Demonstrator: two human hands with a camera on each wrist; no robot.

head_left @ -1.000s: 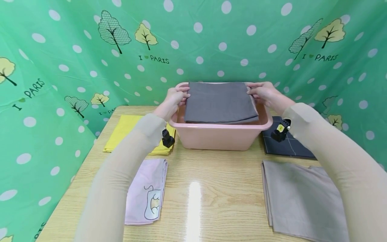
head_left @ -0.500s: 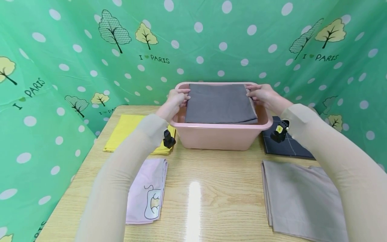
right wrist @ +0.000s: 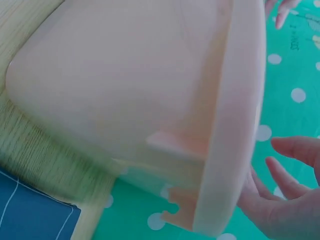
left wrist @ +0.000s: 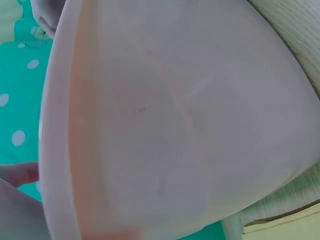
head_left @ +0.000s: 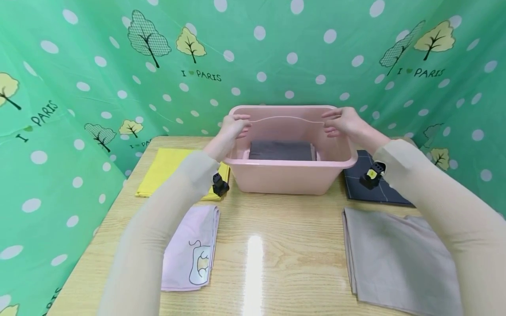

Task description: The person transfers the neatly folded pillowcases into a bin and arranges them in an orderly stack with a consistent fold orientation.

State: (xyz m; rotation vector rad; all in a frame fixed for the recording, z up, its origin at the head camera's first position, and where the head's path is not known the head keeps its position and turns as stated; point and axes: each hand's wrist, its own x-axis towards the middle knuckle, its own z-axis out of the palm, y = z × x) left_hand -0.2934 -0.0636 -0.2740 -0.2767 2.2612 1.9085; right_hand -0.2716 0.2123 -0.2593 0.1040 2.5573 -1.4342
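Note:
A dark grey folded cloth point(head_left: 280, 150) lies low inside the pink plastic tub point(head_left: 284, 177), partly hidden by the front wall. My left hand point(head_left: 233, 128) hangs over the tub's left end, fingers relaxed around nothing. At the opposite end, my right hand point(head_left: 342, 123) is over the rim with its fingers spread apart and bare. The right wrist view has those right fingers point(right wrist: 287, 187) loosely bent beyond the tub rim point(right wrist: 235, 115). Most of the left hand is hidden behind the tub wall point(left wrist: 150, 110) in the left wrist view.
Left of the tub lies a folded yellow cloth point(head_left: 162, 169), with a folded lilac cloth point(head_left: 183, 263) nearer me. On the right are a dark navy cloth point(head_left: 361, 182) with pale lines and a folded taupe cloth point(head_left: 395, 259). A green dotted curtain point(head_left: 276, 52) backs the wooden table point(head_left: 292, 237).
Both hands have let go of the dark grey cloth, which has dropped from rim height to the inside of the tub. The hands stay near the tub's ends.

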